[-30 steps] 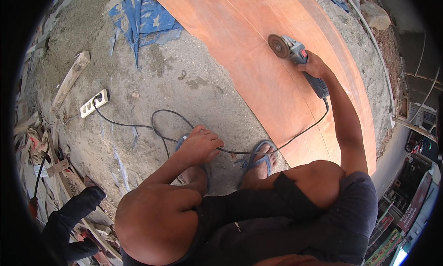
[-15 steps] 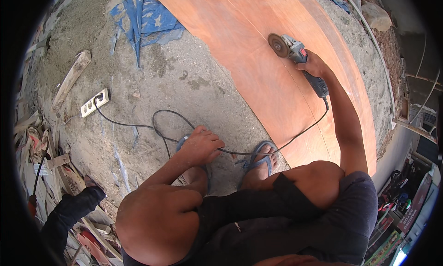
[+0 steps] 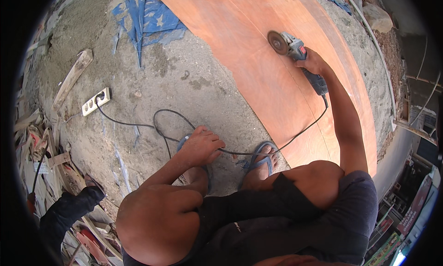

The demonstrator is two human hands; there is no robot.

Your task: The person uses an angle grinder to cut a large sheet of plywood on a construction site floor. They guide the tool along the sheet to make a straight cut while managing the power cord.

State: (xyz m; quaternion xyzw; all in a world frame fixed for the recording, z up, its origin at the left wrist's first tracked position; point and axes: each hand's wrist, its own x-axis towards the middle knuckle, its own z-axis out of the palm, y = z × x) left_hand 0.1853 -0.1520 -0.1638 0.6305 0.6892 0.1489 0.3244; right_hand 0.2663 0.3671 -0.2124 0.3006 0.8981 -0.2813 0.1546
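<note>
I squat on sandy concrete. My right hand (image 3: 313,63) grips an angle grinder (image 3: 295,51) with a grey round disc, held over a large orange-brown plywood sheet (image 3: 258,39). Its black cable (image 3: 295,136) runs from the grinder's tail back past my sandalled foot (image 3: 264,160). My left hand (image 3: 202,146) rests low on the ground by my other foot, fingers curled over the black cable where it loops. The cable goes on left to a white power strip (image 3: 96,101).
A blue tarp (image 3: 147,19) lies at the far edge of the concrete. A wooden plank (image 3: 71,76) and a pile of scrap wood (image 3: 37,155) sit at left. Another person's dark sleeve (image 3: 67,210) shows at lower left. A stone (image 3: 377,17) lies at upper right.
The grinder and right hand have barely shifted over the plywood. My left hand stays on the cable. The dark sleeve at lower left has moved slightly.
</note>
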